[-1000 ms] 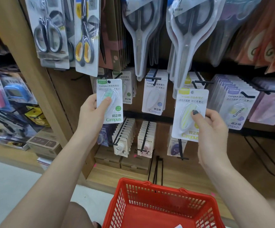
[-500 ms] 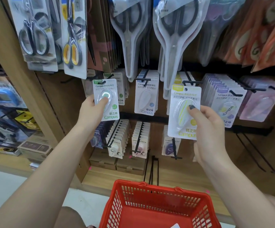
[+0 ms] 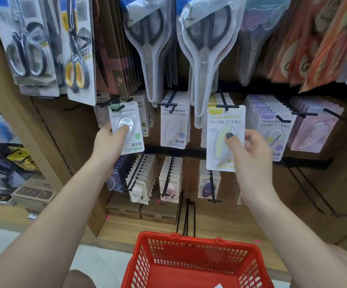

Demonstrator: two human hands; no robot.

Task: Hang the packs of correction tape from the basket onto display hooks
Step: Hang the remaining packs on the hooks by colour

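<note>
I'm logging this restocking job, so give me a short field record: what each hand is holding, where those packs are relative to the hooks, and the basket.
left hand: grips green-label pack, thumb on its blister
green-label pack position: top at a hook tip, upper row left
right hand: pinches yellow-label pack
yellow-label pack position: hole at the yellow row's hook
red basket: below, one white corner of something visible inside

Bright, even shop light falls from above, throwing only soft shadows. White glare sits on the clear scissor packs [image 3: 203,59] above the hands. Wide-angle bending curves the shelf edges, and the far left goods look blurred.
</note>
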